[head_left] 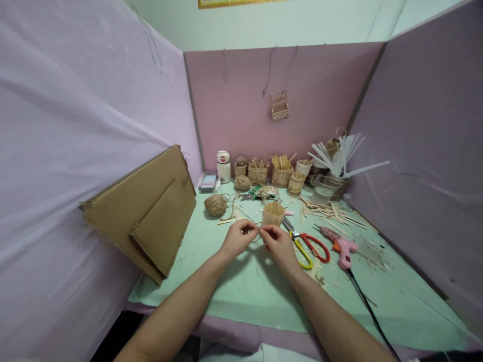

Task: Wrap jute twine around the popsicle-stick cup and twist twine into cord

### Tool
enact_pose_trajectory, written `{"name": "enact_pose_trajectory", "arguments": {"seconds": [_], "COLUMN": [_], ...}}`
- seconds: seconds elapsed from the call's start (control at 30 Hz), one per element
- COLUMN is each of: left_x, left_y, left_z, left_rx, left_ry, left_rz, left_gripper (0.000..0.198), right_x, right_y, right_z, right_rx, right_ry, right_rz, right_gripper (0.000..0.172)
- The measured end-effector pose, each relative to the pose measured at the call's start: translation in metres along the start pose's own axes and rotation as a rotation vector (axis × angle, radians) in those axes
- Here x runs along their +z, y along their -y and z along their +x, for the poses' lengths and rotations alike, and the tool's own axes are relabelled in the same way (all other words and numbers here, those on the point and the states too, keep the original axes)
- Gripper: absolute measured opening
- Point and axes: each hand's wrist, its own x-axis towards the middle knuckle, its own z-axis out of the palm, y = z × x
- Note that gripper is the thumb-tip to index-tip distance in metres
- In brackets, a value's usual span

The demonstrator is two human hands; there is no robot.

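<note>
- Pale green cloth covers the worktop, which is closed in by lilac cloth on both sides and a pink panel at the back.
- Thumb and fingers of the left hand are pinched together on a thin strand of twine, near the middle of the worktop.
- Fingers of the right hand are likewise closed on the strand, their tips meeting or nearly meeting the left ones; how it runs between them is too small to tell.
- Just beyond the right fingers stands a pale wooden cup with an uneven rim; whether they touch cannot be told.
- Beside the right hand lie scissors with one red and one yellow handle, and farther right a pink glue gun with a black cord.
- Left of the cup sits a ball of twine; behind are a smaller ball and green-handled pliers.
- Loose wooden strips lie scattered to the right.
- Along the back stand a white bottle, containers of sticks and a bunch of white sticks.
- Folded cardboard leans at far left.
- A small slatted wooden piece hangs against the panel.
</note>
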Motion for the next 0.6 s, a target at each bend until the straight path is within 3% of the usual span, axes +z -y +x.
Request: {"name": "enact_pose_trajectory", "arguments": {"seconds": [0.2,0.4,0.6], "left_x": [-0.0010,-0.0050,-0.0025], "left_y": [-0.0046,-0.0052,-0.0018], "left_z": [-0.0003,-0.0004,0.0008], "left_rx": [-0.042,-0.224,-0.218], "left_ry": [0.019,0.175,0.156], "left_rz": [-0.165,-0.385,-0.384], "left_gripper": [0.011,0.023,0.028], "right_x": [-0.0006,-0.0006,-0.0024], "right_y": [0.0032,0.0057,0.0025], "right_z": [-0.0006,-0.0026,-0.0019], "right_rx": [0.016,0.014,-0.161], "right_ry": [0.011,0.041,-0.069], "right_rz": [-0.006,0.023,-0.055], "right_gripper": [0.034,0.034,0.023]}}
